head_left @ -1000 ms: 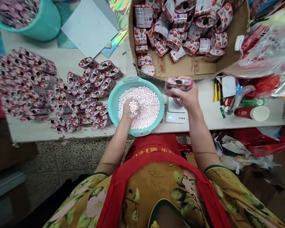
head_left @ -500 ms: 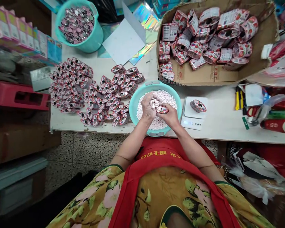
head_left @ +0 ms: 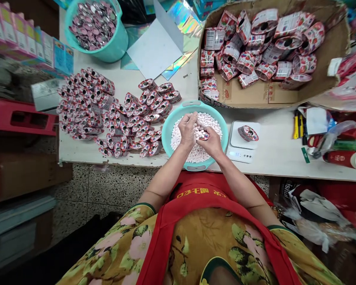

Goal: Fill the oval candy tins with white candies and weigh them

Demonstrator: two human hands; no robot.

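A turquoise basin of small white candies sits at the table's front edge. Over it, my left hand is cupped round a handful of the candies, its fingers bent towards the right hand. My right hand grips a small oval candy container printed in red and pink, mostly hidden by the fingers. Some candies show between the two hands, at the container's mouth. To the right, a similar oval container lies on a white digital scale.
Many printed containers stand grouped on the left of the table. Behind are a turquoise bucket of round metallic lids, paper sheets and a cardboard box of more containers. A yellow cutter lies far right.
My left hand has turned over from a more open cup, with its fingers now closer to the container, and fewer candies show in it. My right hand stays nearly in place.
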